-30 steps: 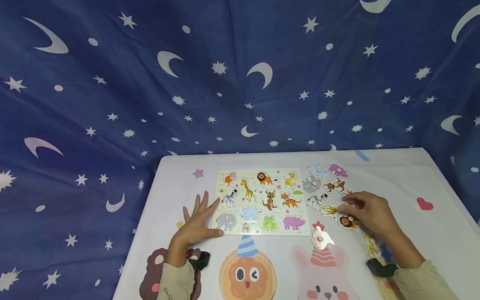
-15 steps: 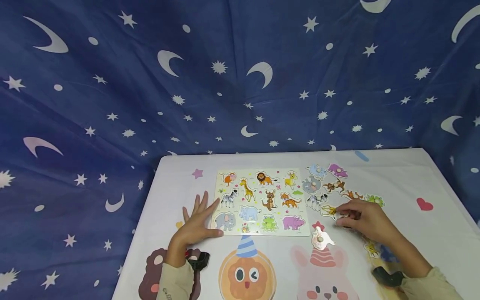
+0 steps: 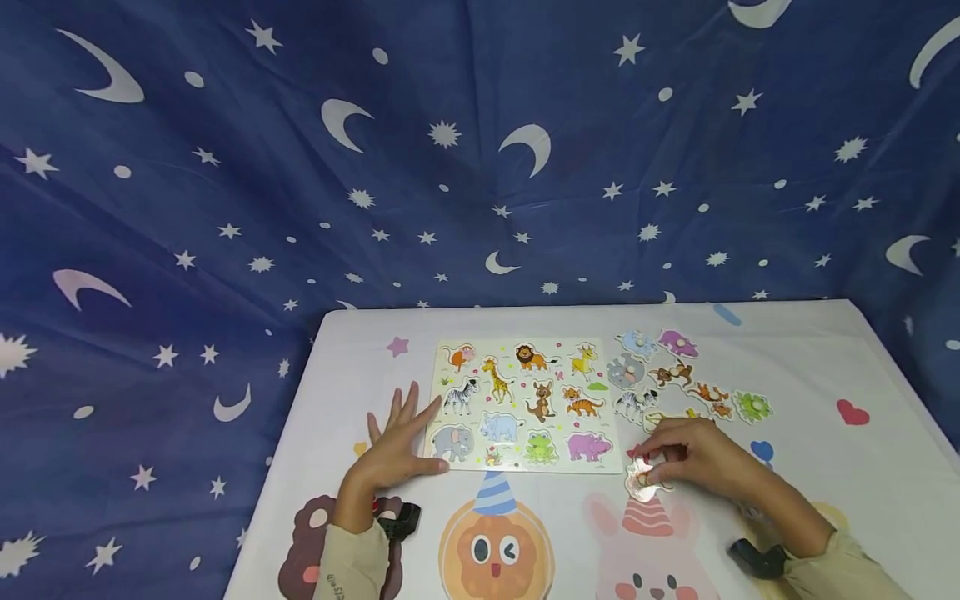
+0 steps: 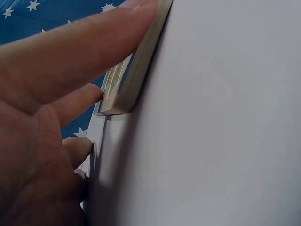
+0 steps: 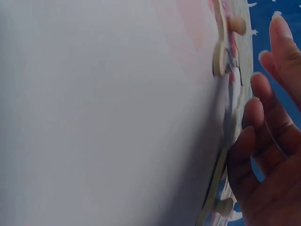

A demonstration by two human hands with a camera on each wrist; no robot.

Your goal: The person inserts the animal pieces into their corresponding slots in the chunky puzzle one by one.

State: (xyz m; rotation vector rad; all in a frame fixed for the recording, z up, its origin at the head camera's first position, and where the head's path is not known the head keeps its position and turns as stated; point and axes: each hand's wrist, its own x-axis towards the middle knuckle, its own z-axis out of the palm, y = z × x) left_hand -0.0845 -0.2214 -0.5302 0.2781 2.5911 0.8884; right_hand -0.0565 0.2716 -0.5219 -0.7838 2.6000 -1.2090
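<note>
My left hand (image 3: pixel 395 446) lies spread beside the animal puzzle board (image 3: pixel 521 487), thumb at the lower left corner and a fingertip at the left side. In the left wrist view, the thumb touches the edge of the board (image 4: pixel 141 70). My right hand (image 3: pixel 701 457) is over a glare-whitened knobbed puzzle piece (image 3: pixel 641 485), whose picture I cannot make out. In the right wrist view, the fingertips stand apart from a wooden knob (image 5: pixel 237 25). The giraffe piece (image 3: pixel 656 416) is partly covered by the right hand.
Right of the board lie several loose pieces, among them a zebra (image 3: pixel 636 405), an elephant (image 3: pixel 626 371), a purple hippo (image 3: pixel 678 342), a kangaroo (image 3: pixel 672 373) and a frog (image 3: pixel 753 407). A patterned white cloth (image 3: pixel 810 350) covers the table; a blue starry curtain (image 3: pixel 420 192) hangs behind.
My right hand has moved left and toward the near edge, from around the lion piece to the shiny piece. The lion is now hidden. My left hand stays put.
</note>
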